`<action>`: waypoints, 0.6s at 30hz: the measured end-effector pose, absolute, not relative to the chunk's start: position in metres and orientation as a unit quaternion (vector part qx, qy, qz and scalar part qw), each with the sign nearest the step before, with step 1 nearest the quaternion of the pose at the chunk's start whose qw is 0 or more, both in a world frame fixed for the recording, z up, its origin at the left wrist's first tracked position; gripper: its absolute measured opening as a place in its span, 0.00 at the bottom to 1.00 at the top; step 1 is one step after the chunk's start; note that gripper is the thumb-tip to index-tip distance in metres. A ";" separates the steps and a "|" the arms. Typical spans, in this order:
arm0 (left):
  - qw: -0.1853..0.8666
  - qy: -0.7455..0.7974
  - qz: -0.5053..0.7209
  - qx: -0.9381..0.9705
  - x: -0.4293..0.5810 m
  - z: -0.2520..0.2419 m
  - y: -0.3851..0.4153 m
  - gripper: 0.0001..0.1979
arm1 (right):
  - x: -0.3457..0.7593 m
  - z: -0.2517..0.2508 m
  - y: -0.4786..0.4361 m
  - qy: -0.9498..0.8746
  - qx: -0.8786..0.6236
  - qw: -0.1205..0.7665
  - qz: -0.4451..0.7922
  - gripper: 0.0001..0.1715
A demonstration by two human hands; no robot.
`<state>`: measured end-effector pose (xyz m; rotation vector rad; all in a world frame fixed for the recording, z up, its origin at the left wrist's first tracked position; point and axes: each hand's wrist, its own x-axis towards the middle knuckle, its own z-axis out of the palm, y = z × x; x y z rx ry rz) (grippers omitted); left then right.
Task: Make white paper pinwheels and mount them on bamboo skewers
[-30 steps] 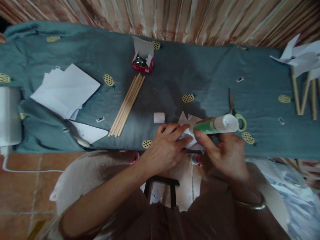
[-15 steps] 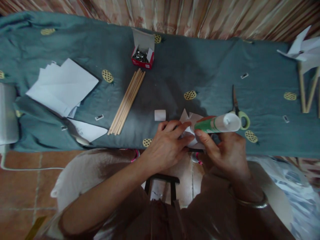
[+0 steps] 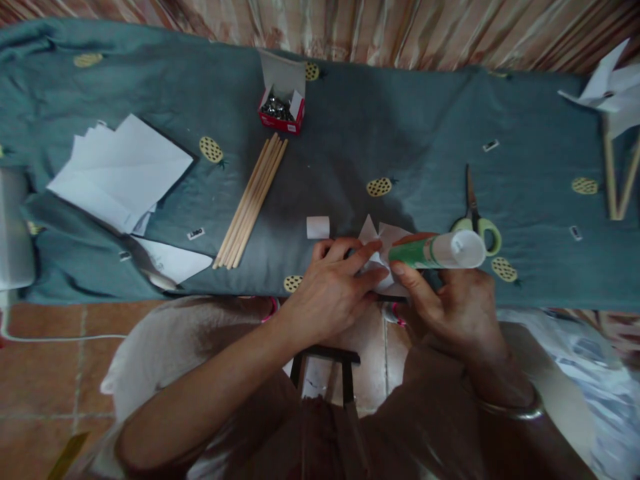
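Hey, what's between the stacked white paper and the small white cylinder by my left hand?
A bundle of wooden sticks lies between them, as the head view shows.

- Glue stick [image 3: 437,251]: a green-labelled tube with a pale, whitish end, tilted in the right hand [image 3: 457,303], green part over the paper, pale end pointing right.
- Paper [image 3: 393,233]: white, folded, pointed corners showing, partly hidden under the left hand's [image 3: 335,283] fingers.

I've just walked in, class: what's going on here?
A person's right hand holds a green tube tilted over cut white paper, while the left hand rests on that paper. Scissors lie beyond the right hand. Wooden sticks and an open red box are farther left.
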<state>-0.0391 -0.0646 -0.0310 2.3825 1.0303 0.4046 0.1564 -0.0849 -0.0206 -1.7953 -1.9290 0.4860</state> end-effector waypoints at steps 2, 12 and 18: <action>0.254 0.381 0.141 0.878 -0.039 -0.030 -0.064 0.16 | 0.157 -0.021 -0.085 -0.707 -0.649 0.221 0.171 0.23; 0.262 0.379 0.142 0.876 -0.040 -0.028 -0.065 0.14 | 0.158 -0.017 -0.085 -0.717 -0.649 0.203 0.156 0.25; 0.262 0.377 0.143 0.877 -0.040 -0.029 -0.065 0.15 | 0.155 -0.016 -0.082 -0.715 -0.654 0.200 0.143 0.24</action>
